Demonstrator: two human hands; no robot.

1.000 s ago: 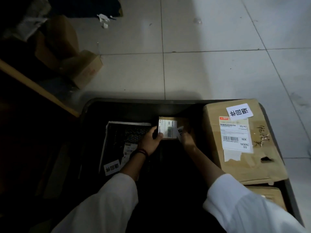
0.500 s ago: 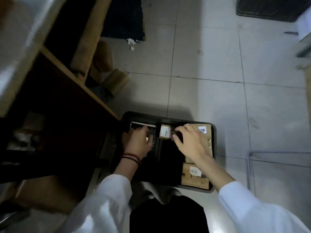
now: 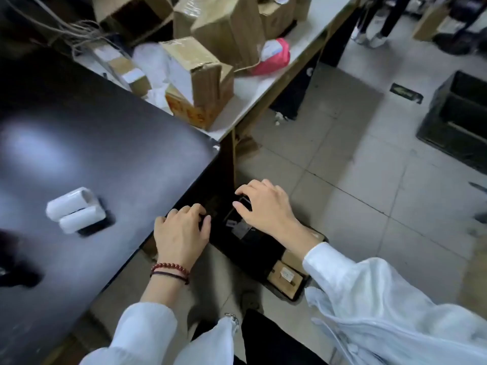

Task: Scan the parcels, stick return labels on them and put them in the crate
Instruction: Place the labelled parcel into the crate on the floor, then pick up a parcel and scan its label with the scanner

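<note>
Tiled floor (image 3: 342, 233) | crate (image 3: 263, 254) holds parcels (image 3: 286, 276) | left hand (image 3: 181, 230) loose, empty; right hand (image 3: 263, 206) loose, empty

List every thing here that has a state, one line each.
Black plastic floor crate: open-topped, parcels inside.
Brown cardboard parcel: flat in crate, white label up.
Left hand: fingers loosely curled, empty.
Right hand: fingers spread, empty, above crate.
Two white paper rolls: lying side by side on black table.
</note>
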